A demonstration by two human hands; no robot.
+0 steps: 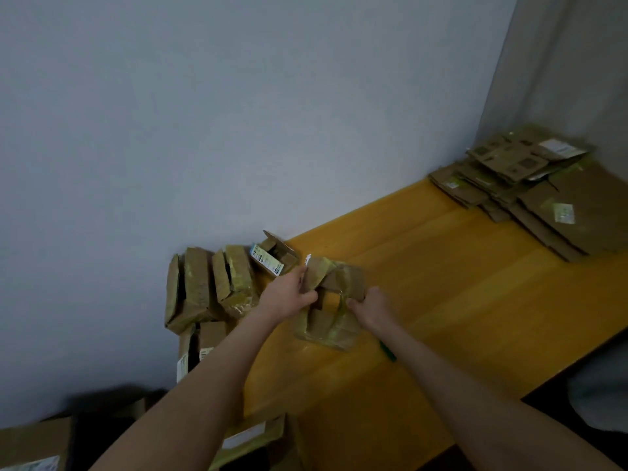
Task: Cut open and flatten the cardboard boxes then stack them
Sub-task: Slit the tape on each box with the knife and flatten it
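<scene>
Fingers of the left hand (289,295) curl round a taped flap of the cardboard box (331,321), and the right hand (372,305) grips its opposite flap. The box sits on the yellow bench (441,283) near the left end. A green tool (388,351) lies just beside it, partly under the right forearm. Uncut boxes (210,283) crowd the left edge by the wall. Bare bench stretches right to the flattened stack (530,185) in the far corner.
</scene>
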